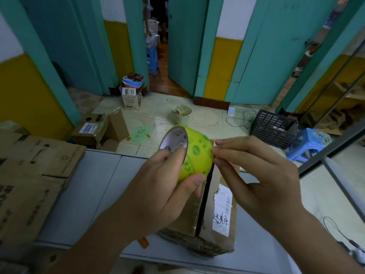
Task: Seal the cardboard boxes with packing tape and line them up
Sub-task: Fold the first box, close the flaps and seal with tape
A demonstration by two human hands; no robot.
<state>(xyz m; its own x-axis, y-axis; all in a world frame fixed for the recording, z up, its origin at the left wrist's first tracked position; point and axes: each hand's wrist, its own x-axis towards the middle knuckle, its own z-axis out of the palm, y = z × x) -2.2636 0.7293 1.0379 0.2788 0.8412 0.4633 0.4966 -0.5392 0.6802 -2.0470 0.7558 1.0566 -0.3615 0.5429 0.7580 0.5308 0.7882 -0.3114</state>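
Left hand (pixel 158 186) gripping green packing tape roll (pixel 195 153), right hand (pixel 254 175) pinching its edge, above unsealed cardboard box (pixel 215 220) at table (pixel 83 194) near edge

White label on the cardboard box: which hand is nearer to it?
Right. The right hand picks at the tape roll just over the white label; the left hand grips the roll across the open seam of the cardboard box.

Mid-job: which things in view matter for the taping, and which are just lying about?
For the job: tape roll in left hand, right hand picking at it; unsealed cardboard box beneath; cardboard pile at left.
Lying about: black crate, blue stool, scrap bin, power strip, all on the floor.
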